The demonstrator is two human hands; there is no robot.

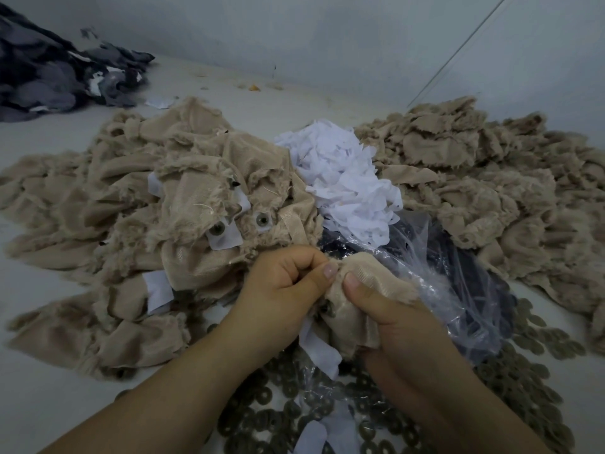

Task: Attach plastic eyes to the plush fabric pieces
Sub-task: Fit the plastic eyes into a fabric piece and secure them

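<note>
Between both hands — left hand [288,283], right hand [393,326] — pinched plush piece [357,296] sits, thumbs meeting on top — left slightly nearer.

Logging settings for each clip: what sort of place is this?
Probably a plush-toy workshop: heaps of beige plush pieces on a pale work surface, loose washers, and both hands gripping one piece.

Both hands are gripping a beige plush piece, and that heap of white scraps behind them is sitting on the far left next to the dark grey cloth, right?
Not quite. The head view shows the white scraps in the middle, between the two beige piles, not beside the dark grey cloth.
</note>
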